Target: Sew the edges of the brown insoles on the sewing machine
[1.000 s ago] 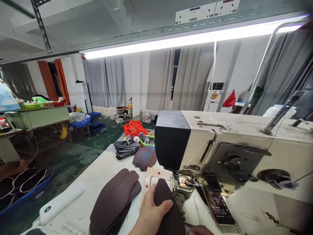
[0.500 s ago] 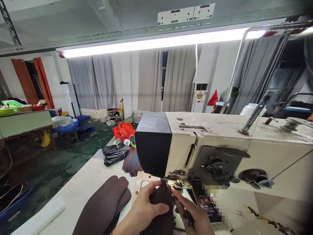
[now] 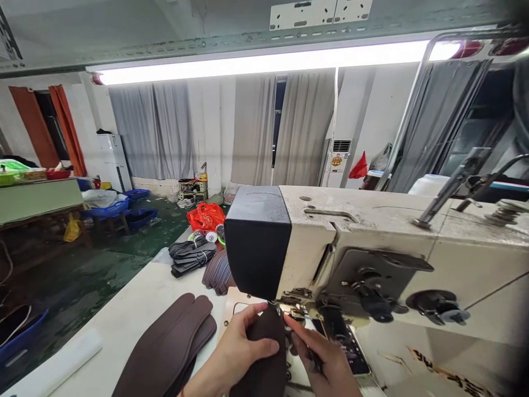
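My left hand [image 3: 235,350] grips a dark brown leather piece [image 3: 264,358], thumb on top, holding its tip under the head of a cream sewing machine [image 3: 372,253]. My right hand [image 3: 324,361] is at the piece's right edge, fingers pinched near the presser foot [image 3: 289,311]; what they pinch is too small to make out. Beside my left hand on the white table [image 3: 140,298] lies a stack of brown insole-shaped pieces [image 3: 169,344].
A phone [image 3: 345,344] lies under the machine arm. Further back on the table are dark bundles [image 3: 190,256], striped pieces [image 3: 217,273], thread spools and a red bag [image 3: 204,215]. Blue bins and a green bench stand at left on the green floor.
The view has shifted left and down slightly. My right hand came up from the bottom edge to the presser foot, and my left hand pushed the brown piece up to the needle.
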The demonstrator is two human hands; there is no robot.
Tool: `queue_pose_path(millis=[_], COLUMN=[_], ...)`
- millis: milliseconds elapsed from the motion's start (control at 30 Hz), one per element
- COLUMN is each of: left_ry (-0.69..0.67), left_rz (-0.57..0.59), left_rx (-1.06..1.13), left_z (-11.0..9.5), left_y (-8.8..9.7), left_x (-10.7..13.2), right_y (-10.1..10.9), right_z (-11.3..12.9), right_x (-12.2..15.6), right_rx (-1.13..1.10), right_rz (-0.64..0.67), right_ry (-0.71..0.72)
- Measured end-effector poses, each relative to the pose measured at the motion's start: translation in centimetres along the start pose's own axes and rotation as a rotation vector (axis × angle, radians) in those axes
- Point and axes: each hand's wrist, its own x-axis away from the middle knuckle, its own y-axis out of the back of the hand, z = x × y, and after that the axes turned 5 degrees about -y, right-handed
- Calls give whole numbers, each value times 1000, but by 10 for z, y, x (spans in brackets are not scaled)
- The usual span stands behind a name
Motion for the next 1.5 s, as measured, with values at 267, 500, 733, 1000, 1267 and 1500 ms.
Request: queue_pose_path(millis=[267, 500, 733, 1000, 1267, 1500], left_ry=[18, 10, 35, 70, -25, -86], left_rz=[78, 162, 212, 149, 83, 22], left_rx=[102, 129, 131, 181, 235, 255], left_z=[1, 8, 11, 7, 10, 15], left_y=[11, 19, 20, 15, 7, -7], left_x=[31, 49, 43, 32, 15, 10], right_y=[7, 12, 12, 15, 13, 12], right_z=[16, 26, 21, 25, 24, 26], right_x=[-9, -10, -11, -10, -11, -11], right_rx=[-21, -72, -55, -72, -110, -147], right_rz=[-25, -28, -19, -45, -62, -81], right_ry=[-14, -55, -61, -88, -90, -89])
